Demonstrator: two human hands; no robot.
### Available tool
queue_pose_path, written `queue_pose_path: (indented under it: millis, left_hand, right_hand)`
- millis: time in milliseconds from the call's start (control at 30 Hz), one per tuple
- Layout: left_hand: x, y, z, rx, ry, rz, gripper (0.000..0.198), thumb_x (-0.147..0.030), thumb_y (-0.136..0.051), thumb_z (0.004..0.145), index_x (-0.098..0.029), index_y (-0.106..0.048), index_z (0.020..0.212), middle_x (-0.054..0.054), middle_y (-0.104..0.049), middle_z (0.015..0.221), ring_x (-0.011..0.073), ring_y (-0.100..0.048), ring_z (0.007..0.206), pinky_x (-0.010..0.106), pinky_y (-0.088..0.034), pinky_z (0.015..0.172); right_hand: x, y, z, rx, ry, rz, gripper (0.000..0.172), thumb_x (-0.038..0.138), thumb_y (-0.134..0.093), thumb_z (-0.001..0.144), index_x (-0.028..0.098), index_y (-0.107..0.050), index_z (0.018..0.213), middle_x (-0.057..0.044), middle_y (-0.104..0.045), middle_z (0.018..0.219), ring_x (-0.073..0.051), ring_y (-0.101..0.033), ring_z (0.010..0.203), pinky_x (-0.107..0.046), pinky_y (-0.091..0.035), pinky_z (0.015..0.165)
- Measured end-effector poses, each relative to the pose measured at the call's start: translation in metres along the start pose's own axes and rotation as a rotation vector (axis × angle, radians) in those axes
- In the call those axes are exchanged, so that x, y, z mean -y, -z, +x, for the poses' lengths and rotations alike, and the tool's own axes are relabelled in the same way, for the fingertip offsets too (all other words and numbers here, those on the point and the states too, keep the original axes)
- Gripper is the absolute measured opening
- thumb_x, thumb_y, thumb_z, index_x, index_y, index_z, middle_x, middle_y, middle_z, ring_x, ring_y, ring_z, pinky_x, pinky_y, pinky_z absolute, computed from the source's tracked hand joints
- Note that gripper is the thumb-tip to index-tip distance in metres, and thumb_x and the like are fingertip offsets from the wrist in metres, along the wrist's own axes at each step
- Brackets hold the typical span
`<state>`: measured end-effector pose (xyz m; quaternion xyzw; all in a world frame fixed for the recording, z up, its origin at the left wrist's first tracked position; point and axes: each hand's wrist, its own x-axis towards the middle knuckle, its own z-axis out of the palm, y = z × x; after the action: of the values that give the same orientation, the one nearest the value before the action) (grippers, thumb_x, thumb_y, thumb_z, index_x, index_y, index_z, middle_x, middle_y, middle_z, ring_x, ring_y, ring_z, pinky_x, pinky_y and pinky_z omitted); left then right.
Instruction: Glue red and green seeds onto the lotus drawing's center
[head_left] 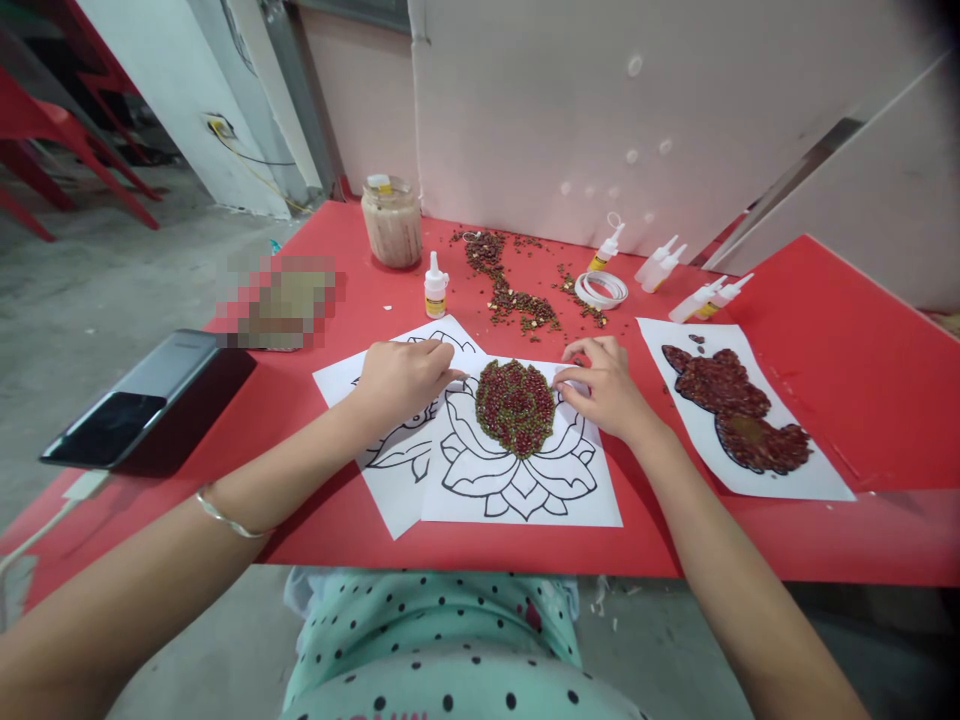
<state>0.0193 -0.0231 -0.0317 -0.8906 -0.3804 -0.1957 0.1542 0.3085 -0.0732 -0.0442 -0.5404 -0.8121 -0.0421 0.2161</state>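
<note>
Far left, at the corner of the red table (825, 400) — a black smartphone (112, 425) lying on a dark slab, close to the table's side edge. Farther back, a lidded glass jar (391, 222) and a small white glue bottle (435, 287).

Left hand (401, 380) lightly curled, fingertips pinched together on the white paper sheet with the black lotus outline (517, 480), just beside the oval patch of red and green beans (516, 405); impossible to tell whether a bean sits between them. Heart of the flower filled, by the look of it; every outer petal bare. Right hand (607, 390) pinched likewise at the patch's right rim.

Beyond, loose scattered beans (514, 290). Rightward, well apart, a second white sheet with a bean-filled figure (739, 410). Lotus sheet's near edge close to the table's front edge — open red surface between the two sheets.
</note>
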Motion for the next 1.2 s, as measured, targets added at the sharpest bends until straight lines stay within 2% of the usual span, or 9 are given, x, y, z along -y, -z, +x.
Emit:
queue_pose_path:
  millis: [133, 300, 433, 533, 633, 733, 967, 1100, 1200]
  left_hand:
    - [0.0, -0.001, 0.0, -0.038, -0.015, 0.009, 0.039, -0.045, -0.051, 0.09, -0.015, -0.052, 0.064, 0.001, -0.059, 0.057, 0.011, -0.048, 0.047, 0.023, -0.01, 0.044]
    - [-0.001, 0.001, 0.001, -0.109, -0.039, 0.005, 0.043, -0.043, -0.042, 0.094, -0.015, -0.051, 0.063, 0.0, -0.056, 0.055, 0.0096, -0.045, 0.046, 0.023, -0.01, 0.044]
    - [-0.003, 0.004, 0.001, -0.161, -0.08, -0.04, 0.044, -0.039, -0.04, 0.096, -0.015, -0.05, 0.059, -0.001, -0.052, 0.052, 0.0085, -0.043, 0.045, 0.022, -0.012, 0.043]
    - [-0.004, 0.005, 0.001, -0.152, -0.073, -0.047, 0.046, -0.039, -0.04, 0.096, -0.015, -0.05, 0.058, -0.001, -0.052, 0.052, 0.0085, -0.043, 0.046, 0.023, -0.012, 0.043]
    - [-0.002, 0.003, 0.002, -0.127, -0.045, -0.039, 0.051, -0.046, -0.037, 0.096, -0.014, -0.052, 0.058, 0.0, -0.053, 0.053, 0.0093, -0.045, 0.046, 0.023, -0.012, 0.043]
    - [0.001, -0.001, 0.002, -0.099, -0.027, -0.032, 0.053, -0.046, -0.035, 0.096, -0.014, -0.054, 0.059, 0.002, -0.057, 0.054, 0.0104, -0.049, 0.047, 0.023, -0.013, 0.043]
    - [0.006, -0.008, -0.003, -0.009, 0.002, -0.14, 0.027, -0.019, -0.047, 0.091, -0.019, -0.067, 0.072, 0.0, -0.069, 0.071, 0.0115, -0.062, 0.063, 0.024, -0.021, 0.045]
    - [0.004, -0.005, -0.002, -0.043, 0.045, -0.067, 0.031, -0.028, -0.053, 0.089, -0.016, -0.061, 0.061, 0.001, -0.063, 0.062, 0.0103, -0.054, 0.053, 0.025, -0.021, 0.043]
    - [0.002, -0.003, 0.0, -0.041, 0.062, -0.031, 0.028, -0.029, -0.054, 0.087, -0.015, -0.061, 0.064, 0.001, -0.062, 0.063, 0.0102, -0.05, 0.05, 0.025, -0.019, 0.042]
  right_hand:
    - [-0.002, 0.001, 0.0, -0.044, 0.008, 0.005, 0.015, 0.019, -0.059, 0.079, 0.024, -0.072, 0.072, -0.007, -0.059, 0.099, -0.025, -0.042, 0.1, -0.045, -0.036, 0.087]
    - [-0.009, 0.001, 0.0, -0.133, -0.011, -0.004, 0.014, 0.023, -0.059, 0.081, 0.023, -0.072, 0.076, -0.007, -0.059, 0.098, -0.025, -0.044, 0.098, -0.045, -0.038, 0.087]
    - [-0.028, -0.006, -0.003, -0.272, -0.15, -0.045, 0.018, 0.028, -0.055, 0.084, 0.023, -0.072, 0.081, -0.009, -0.058, 0.095, -0.026, -0.046, 0.097, -0.045, -0.039, 0.087]
    - [-0.046, -0.016, -0.003, -0.315, -0.266, -0.052, 0.019, 0.03, -0.054, 0.084, 0.023, -0.072, 0.084, -0.009, -0.057, 0.094, -0.026, -0.046, 0.096, -0.046, -0.04, 0.088]
    - [-0.058, -0.025, 0.003, -0.313, -0.308, -0.046, 0.018, 0.028, -0.056, 0.083, 0.023, -0.072, 0.089, -0.009, -0.056, 0.094, -0.025, -0.047, 0.095, -0.045, -0.04, 0.09]
    - [-0.065, -0.03, 0.013, -0.269, -0.256, -0.059, 0.019, 0.028, -0.055, 0.083, 0.024, -0.073, 0.088, -0.009, -0.057, 0.096, -0.026, -0.047, 0.097, -0.044, -0.04, 0.089]
    - [-0.076, -0.037, 0.033, -0.246, -0.187, -0.056, 0.015, 0.029, -0.059, 0.081, 0.024, -0.074, 0.082, -0.009, -0.058, 0.095, -0.025, -0.046, 0.094, -0.042, -0.039, 0.086]
    - [-0.078, -0.038, 0.034, -0.224, -0.151, -0.051, 0.015, 0.032, -0.061, 0.08, 0.024, -0.073, 0.08, -0.008, -0.058, 0.097, -0.024, -0.046, 0.094, -0.043, -0.038, 0.086]
    - [-0.076, -0.038, 0.033, -0.201, -0.128, -0.068, 0.015, 0.031, -0.06, 0.081, 0.024, -0.073, 0.08, -0.008, -0.059, 0.098, -0.026, -0.046, 0.097, -0.043, -0.037, 0.083]
